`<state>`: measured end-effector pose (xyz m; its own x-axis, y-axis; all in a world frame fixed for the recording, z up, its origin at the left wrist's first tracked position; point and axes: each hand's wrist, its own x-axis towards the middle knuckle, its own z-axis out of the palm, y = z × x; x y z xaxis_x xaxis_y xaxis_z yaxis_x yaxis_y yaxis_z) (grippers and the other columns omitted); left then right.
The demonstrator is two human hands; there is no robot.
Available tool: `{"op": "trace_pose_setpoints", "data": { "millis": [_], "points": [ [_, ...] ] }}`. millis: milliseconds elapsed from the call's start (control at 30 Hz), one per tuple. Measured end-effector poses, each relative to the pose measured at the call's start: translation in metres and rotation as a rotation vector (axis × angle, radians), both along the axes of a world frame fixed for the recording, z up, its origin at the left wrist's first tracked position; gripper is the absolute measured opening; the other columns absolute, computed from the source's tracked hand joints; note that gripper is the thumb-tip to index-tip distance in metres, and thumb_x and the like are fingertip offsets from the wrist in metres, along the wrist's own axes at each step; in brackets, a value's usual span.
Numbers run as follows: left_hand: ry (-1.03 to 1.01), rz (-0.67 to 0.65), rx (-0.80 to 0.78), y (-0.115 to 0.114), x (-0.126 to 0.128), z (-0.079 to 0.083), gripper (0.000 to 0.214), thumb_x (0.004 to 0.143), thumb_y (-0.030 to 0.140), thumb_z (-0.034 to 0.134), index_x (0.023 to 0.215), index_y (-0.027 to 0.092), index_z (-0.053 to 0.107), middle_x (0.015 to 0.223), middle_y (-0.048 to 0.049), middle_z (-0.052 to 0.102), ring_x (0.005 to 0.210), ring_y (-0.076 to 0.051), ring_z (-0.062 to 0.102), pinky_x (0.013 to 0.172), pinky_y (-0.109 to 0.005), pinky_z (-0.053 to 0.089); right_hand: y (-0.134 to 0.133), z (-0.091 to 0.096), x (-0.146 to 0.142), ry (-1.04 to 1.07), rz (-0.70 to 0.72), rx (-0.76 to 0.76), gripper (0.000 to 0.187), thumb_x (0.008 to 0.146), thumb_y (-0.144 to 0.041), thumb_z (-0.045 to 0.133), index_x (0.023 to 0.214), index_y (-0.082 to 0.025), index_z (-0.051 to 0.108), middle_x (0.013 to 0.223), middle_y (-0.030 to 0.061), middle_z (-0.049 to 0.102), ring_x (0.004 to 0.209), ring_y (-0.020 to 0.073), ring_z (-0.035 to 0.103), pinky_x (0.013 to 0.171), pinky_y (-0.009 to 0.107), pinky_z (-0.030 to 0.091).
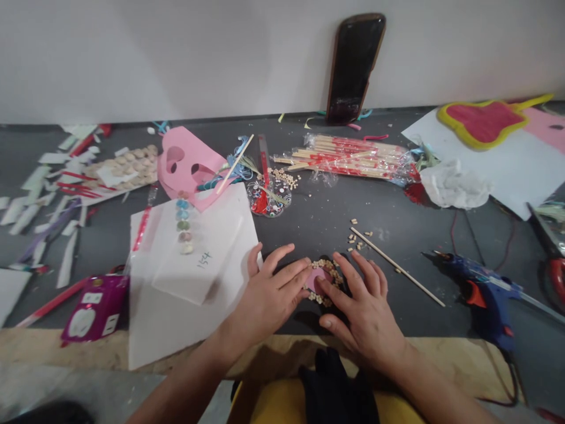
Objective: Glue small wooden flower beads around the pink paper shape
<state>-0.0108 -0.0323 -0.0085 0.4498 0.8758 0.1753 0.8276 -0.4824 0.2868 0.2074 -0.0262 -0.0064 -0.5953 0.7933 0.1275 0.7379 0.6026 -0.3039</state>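
Observation:
A small pink disc (314, 279) lies on the dark tabletop, ringed by short pale pieces, like cut bits of wooden stick. My left hand (269, 291) reaches its left edge, the fingers stretched out and the tips touching the rim. From the right, my right hand (364, 309) lays a fingertip on the pink face, its other fingers spread. Part of the ring is hidden beneath my fingers. Just beyond my right hand are several loose cut pieces (353, 238) and a thin wooden stick (397, 266).
To the right lies a blue hot glue gun (483, 300), with scissors (556, 259) beyond. Packaged wooden sticks (353, 156) are at the back, before a phone (356, 68) leaning on the wall. White sheets (150, 318), a pink cutout (194, 159) and a purple socket box (95, 309) occupy the left.

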Motion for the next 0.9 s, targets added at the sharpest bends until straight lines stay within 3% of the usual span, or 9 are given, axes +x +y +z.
{"op": "trace_pose_setpoints", "data": {
  "millis": [433,567,733,900],
  "points": [
    [-0.006,0.003,-0.001,-0.001,0.0,-0.001,0.033,0.093,0.038,0.052,0.124,0.028,0.057,0.126,-0.0003,0.064,0.13,-0.028,0.041,0.112,-0.06,0.011,0.001,0.005,0.002,0.001,0.02,-0.032,0.049,0.091,-0.055,0.041,0.127,-0.026,0.058,0.145,0.0129,0.039,0.134,0.0384,0.025,0.102,0.063,0.026],
    [-0.019,0.001,0.002,0.0,0.001,-0.003,0.033,0.093,0.039,0.051,0.123,0.028,0.057,0.126,-0.0001,0.064,0.13,-0.027,0.041,0.113,-0.058,0.009,0.004,0.009,0.003,0.046,0.025,-0.04,0.042,0.092,-0.045,0.045,0.127,-0.027,0.057,0.144,0.0104,0.04,0.135,0.037,0.026,0.103,0.062,0.027],
    [-0.02,0.007,0.022,0.0,0.001,-0.001,0.033,0.093,0.042,0.051,0.12,0.026,0.059,0.125,-0.0013,0.064,0.129,-0.028,0.043,0.114,-0.058,0.007,0.016,0.012,-0.002,0.091,-0.06,-0.001,0.029,0.088,-0.023,0.054,0.115,-0.027,0.065,0.133,0.0082,0.052,0.128,0.0316,0.036,0.102,0.055,0.035],
    [-0.004,-0.017,-0.059,0.001,0.0,0.008,0.031,0.096,0.037,0.044,0.123,0.027,0.057,0.13,0.0004,0.061,0.131,-0.028,0.041,0.115,-0.057,0.006,0.034,0.012,-0.013,0.128,-0.118,0.051,0.019,0.087,-0.021,0.058,0.101,-0.025,0.07,0.122,0.0072,0.06,0.12,0.0291,0.044,0.098,0.051,0.041]
  ]
}}
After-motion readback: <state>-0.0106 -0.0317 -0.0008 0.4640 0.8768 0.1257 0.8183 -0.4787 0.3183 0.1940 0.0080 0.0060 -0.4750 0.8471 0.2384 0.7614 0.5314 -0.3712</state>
